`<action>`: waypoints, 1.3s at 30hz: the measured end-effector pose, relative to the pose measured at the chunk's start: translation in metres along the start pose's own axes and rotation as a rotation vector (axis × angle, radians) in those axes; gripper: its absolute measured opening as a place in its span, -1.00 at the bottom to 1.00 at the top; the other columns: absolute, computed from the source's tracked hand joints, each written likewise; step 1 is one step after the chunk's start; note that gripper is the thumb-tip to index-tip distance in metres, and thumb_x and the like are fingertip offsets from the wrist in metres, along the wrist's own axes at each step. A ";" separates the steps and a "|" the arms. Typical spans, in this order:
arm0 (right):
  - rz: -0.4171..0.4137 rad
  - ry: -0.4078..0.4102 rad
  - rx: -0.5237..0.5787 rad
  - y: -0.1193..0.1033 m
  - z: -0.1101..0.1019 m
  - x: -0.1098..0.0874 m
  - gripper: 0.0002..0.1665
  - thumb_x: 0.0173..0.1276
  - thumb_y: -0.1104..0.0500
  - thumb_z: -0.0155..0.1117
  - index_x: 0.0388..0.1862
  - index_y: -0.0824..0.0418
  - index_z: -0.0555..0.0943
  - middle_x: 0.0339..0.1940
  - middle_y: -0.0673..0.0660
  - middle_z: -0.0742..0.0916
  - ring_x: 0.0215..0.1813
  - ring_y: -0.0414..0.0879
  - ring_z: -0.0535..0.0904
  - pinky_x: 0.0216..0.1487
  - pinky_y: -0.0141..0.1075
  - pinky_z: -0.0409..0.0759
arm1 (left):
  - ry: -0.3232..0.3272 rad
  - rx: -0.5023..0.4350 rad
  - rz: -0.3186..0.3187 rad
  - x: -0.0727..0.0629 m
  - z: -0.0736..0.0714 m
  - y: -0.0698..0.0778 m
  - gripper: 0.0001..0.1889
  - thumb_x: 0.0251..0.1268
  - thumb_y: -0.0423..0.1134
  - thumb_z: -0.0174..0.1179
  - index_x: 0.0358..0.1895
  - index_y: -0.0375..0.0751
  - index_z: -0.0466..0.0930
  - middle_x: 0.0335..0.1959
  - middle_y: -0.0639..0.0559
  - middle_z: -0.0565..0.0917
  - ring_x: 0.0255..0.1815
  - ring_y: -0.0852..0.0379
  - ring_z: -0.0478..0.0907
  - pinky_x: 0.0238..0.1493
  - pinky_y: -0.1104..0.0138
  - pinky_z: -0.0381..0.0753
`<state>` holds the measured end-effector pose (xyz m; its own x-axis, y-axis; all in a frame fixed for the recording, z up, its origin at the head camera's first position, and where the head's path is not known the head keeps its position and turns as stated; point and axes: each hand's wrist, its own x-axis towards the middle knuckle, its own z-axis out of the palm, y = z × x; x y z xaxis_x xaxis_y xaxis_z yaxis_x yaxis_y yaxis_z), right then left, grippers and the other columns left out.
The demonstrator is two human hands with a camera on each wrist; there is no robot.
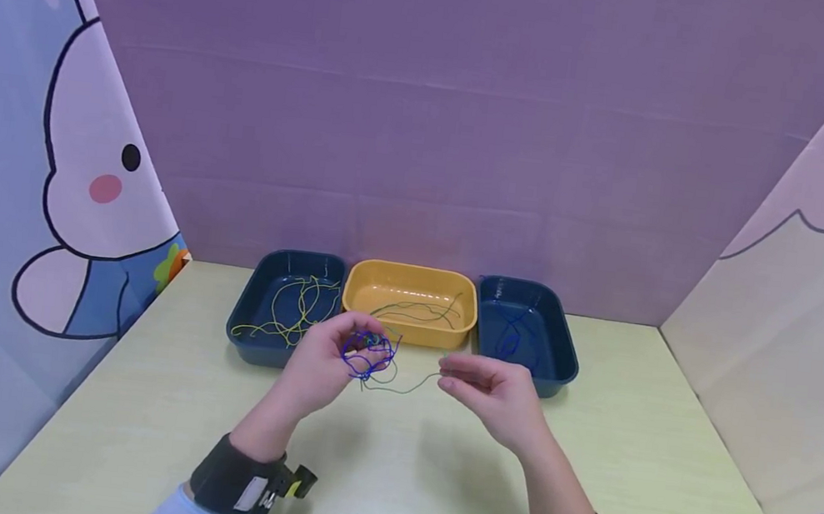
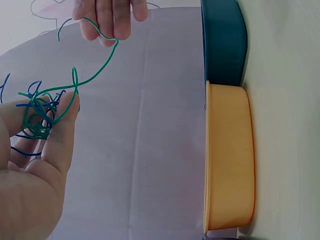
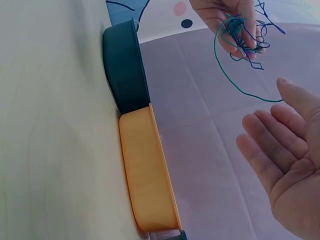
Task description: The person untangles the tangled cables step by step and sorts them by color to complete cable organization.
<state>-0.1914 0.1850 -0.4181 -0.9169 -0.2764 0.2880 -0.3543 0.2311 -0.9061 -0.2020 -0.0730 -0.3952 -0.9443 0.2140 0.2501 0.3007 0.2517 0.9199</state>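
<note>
Above the table, my left hand (image 1: 317, 368) holds a loose tangle of blue string (image 1: 369, 355) and green string (image 2: 110, 58) between thumb and fingers. One green strand runs out of the tangle in a slack curve toward my right hand (image 1: 499, 396). There the thumb and fingertips pinch it near its end, and a short tail hangs past the fingers in the left wrist view. The right hand's other fingers are extended. How the blue and green strands cross inside the tangle is partly hidden by the left fingers.
Behind the hands stand a dark blue tray (image 1: 259, 351) with yellow string (image 1: 291, 332), a yellow tray (image 1: 407, 335) with green string, and another dark blue tray (image 1: 559, 377) with blue string (image 1: 509, 340). A purple backdrop (image 1: 424, 141) rises behind them.
</note>
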 end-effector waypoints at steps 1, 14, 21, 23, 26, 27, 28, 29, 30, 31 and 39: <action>-0.015 0.002 -0.005 0.001 0.000 0.000 -0.68 0.21 0.08 0.43 -0.07 0.16 0.71 -0.12 0.12 0.78 -0.14 -0.15 0.75 -0.11 -0.32 0.69 | 0.001 0.002 -0.002 0.000 0.000 0.000 -0.75 0.21 -0.39 0.30 -0.07 -0.08 0.60 -0.14 -0.06 0.66 -0.19 0.01 0.63 -0.27 0.32 0.68; -0.037 0.073 -0.093 0.005 -0.011 -0.001 -0.85 0.29 0.06 0.36 -0.23 0.06 0.76 -0.26 0.00 0.80 -0.20 -0.13 0.74 -0.12 -0.36 0.69 | 0.028 0.019 -0.008 0.000 -0.006 0.002 -0.75 0.22 -0.32 0.31 -0.05 -0.05 0.59 -0.11 -0.01 0.67 -0.12 0.05 0.65 -0.16 0.32 0.70; -0.016 0.093 -0.105 0.004 -0.021 -0.003 -0.83 0.35 0.10 0.29 -0.20 0.14 0.73 -0.27 0.04 0.80 -0.19 -0.13 0.73 -0.10 -0.38 0.67 | 0.051 0.025 -0.014 -0.001 -0.014 0.005 -0.73 0.23 -0.27 0.32 -0.02 -0.10 0.58 -0.08 -0.01 0.67 -0.07 0.05 0.65 -0.10 0.32 0.69; -0.015 0.099 -0.107 0.001 -0.023 -0.003 -0.83 0.37 0.14 0.27 -0.19 0.18 0.72 -0.26 0.08 0.79 -0.19 -0.12 0.74 -0.09 -0.38 0.67 | 0.067 0.033 -0.012 -0.001 -0.017 0.006 -0.75 0.23 -0.25 0.32 -0.03 -0.07 0.58 -0.08 0.00 0.67 -0.07 0.06 0.65 -0.09 0.34 0.68; -0.024 0.104 -0.096 -0.003 -0.026 -0.003 -0.83 0.38 0.19 0.25 -0.19 0.25 0.71 -0.26 0.14 0.79 -0.19 -0.11 0.74 -0.08 -0.37 0.67 | 0.086 0.047 0.003 0.000 -0.020 0.006 -0.76 0.23 -0.24 0.32 -0.04 -0.06 0.59 -0.09 -0.01 0.68 -0.08 0.06 0.65 -0.08 0.37 0.68; -0.028 0.104 -0.088 -0.004 -0.027 -0.003 -0.83 0.38 0.20 0.25 -0.19 0.27 0.71 -0.26 0.16 0.79 -0.19 -0.11 0.74 -0.08 -0.37 0.67 | 0.091 0.040 -0.002 0.000 -0.021 0.006 -0.76 0.23 -0.25 0.32 -0.05 -0.05 0.59 -0.09 -0.01 0.67 -0.09 0.06 0.65 -0.08 0.38 0.67; -0.034 0.103 -0.082 -0.004 -0.028 -0.003 -0.83 0.37 0.21 0.25 -0.20 0.28 0.71 -0.26 0.16 0.79 -0.19 -0.11 0.74 -0.08 -0.36 0.67 | 0.099 0.043 -0.004 0.000 -0.022 0.006 -0.77 0.23 -0.25 0.32 -0.05 -0.03 0.59 -0.10 -0.01 0.67 -0.10 0.06 0.65 -0.09 0.39 0.67; -0.039 0.103 -0.073 -0.004 -0.029 -0.003 -0.84 0.37 0.22 0.25 -0.20 0.28 0.71 -0.27 0.17 0.79 -0.20 -0.11 0.74 -0.08 -0.36 0.67 | 0.104 0.043 -0.005 0.001 -0.023 0.005 -0.76 0.23 -0.25 0.32 -0.05 -0.04 0.59 -0.11 -0.01 0.67 -0.12 0.05 0.65 -0.10 0.38 0.67; -0.047 0.103 -0.065 -0.004 -0.030 -0.003 -0.84 0.37 0.22 0.25 -0.20 0.27 0.71 -0.26 0.16 0.79 -0.20 -0.12 0.75 -0.08 -0.36 0.68 | 0.110 0.041 -0.009 0.001 -0.024 0.005 -0.76 0.23 -0.26 0.32 -0.05 -0.05 0.59 -0.11 -0.01 0.67 -0.12 0.05 0.65 -0.11 0.38 0.68; -0.056 0.103 -0.058 -0.003 -0.031 -0.003 -0.85 0.37 0.22 0.26 -0.20 0.26 0.71 -0.26 0.16 0.79 -0.20 -0.13 0.75 -0.09 -0.35 0.68 | 0.117 0.047 -0.013 0.000 -0.026 0.006 -0.76 0.23 -0.27 0.31 -0.04 -0.06 0.59 -0.12 -0.01 0.66 -0.13 0.04 0.65 -0.12 0.38 0.68; -0.124 0.108 -0.015 0.002 -0.038 -0.004 -0.85 0.37 0.22 0.26 -0.20 0.24 0.72 -0.26 0.18 0.79 -0.20 -0.07 0.75 -0.09 -0.32 0.68 | 0.186 0.068 -0.027 0.002 -0.034 0.007 -0.76 0.24 -0.28 0.31 -0.04 -0.11 0.60 -0.14 -0.05 0.65 -0.15 0.03 0.61 -0.18 0.44 0.65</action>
<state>-0.1952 0.2223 -0.4098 -0.8800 -0.2022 0.4297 -0.4680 0.2158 -0.8570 -0.2064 -0.1031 -0.3780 -0.9588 0.0299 0.2824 0.2768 0.3193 0.9063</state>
